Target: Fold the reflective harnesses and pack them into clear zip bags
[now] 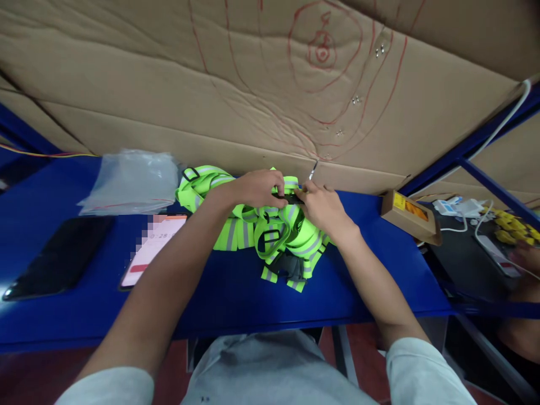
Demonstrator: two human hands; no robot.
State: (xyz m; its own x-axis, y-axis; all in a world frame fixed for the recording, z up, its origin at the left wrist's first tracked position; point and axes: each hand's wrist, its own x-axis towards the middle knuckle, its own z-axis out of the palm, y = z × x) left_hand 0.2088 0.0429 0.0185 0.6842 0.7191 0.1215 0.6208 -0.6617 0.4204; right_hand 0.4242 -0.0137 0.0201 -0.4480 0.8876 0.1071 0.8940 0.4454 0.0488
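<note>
A heap of neon-yellow straps (230, 233) with grey reflective stripes lies on the blue table. My left hand (259, 188) is over the heap, its fingers curled and closed on the left end of a small dark plastic piece (291, 198). From the other side, the thumb and fingers of my right hand (324, 209) pinch the right end of that piece. Its exact kind is partly hidden by my fingers. Black strap adjusters (270, 237) and a larger black clip-like part (289, 264) show among the straps in front of my hands.
Clear plastic bags (130, 183), a dark tablet-like slab (59, 256) and a lit phone (154, 247) lie left on the blue table (236, 298). A small cardboard box (409, 216) stands right. Cardboard (253, 101) walls the back. Another person's hand (527, 259) shows far right.
</note>
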